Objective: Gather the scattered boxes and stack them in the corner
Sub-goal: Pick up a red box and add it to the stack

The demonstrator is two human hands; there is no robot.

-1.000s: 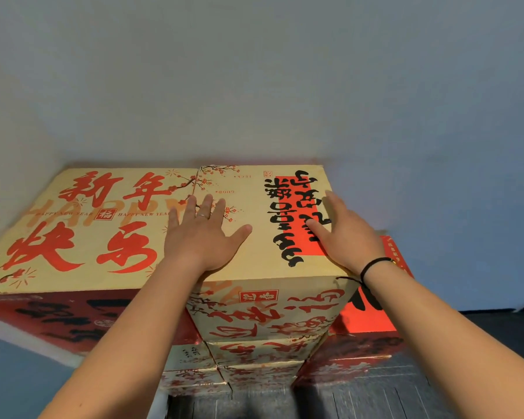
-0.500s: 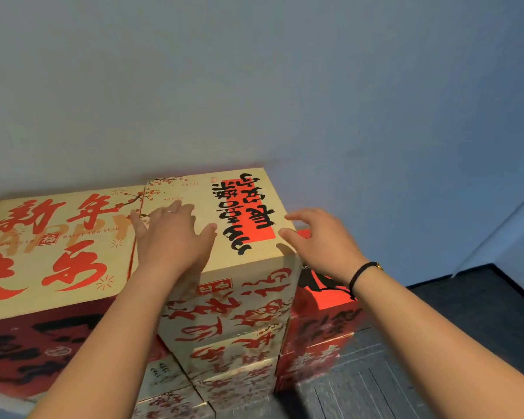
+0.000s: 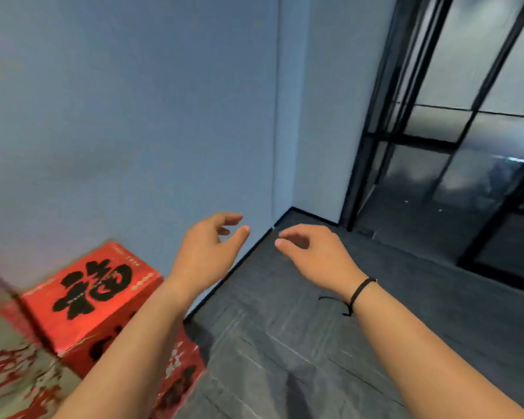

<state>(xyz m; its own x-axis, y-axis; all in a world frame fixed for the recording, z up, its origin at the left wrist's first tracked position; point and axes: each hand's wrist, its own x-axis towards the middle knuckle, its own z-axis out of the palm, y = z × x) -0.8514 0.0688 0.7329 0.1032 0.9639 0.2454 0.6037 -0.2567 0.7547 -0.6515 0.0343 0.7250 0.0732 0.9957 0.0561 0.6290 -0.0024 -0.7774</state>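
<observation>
A red box with a large black character on top stands against the wall at the lower left, stacked on another red box. The cream box stack with red lettering shows blurred at the far left edge. My left hand hovers empty in the air, right of the red box, fingers loosely curled and apart. My right hand, with a black cord at the wrist, hangs empty over the floor, fingers apart. Neither hand touches a box.
A pale blue wall runs behind the boxes to a corner. Dark grey floor spreads ahead and to the right. Black-framed glass partitions stand at the right.
Both hands have lifted off the top cream box and now hang free. The view has swung right, so the stack has slid to the left edge and the glass partitions appear.
</observation>
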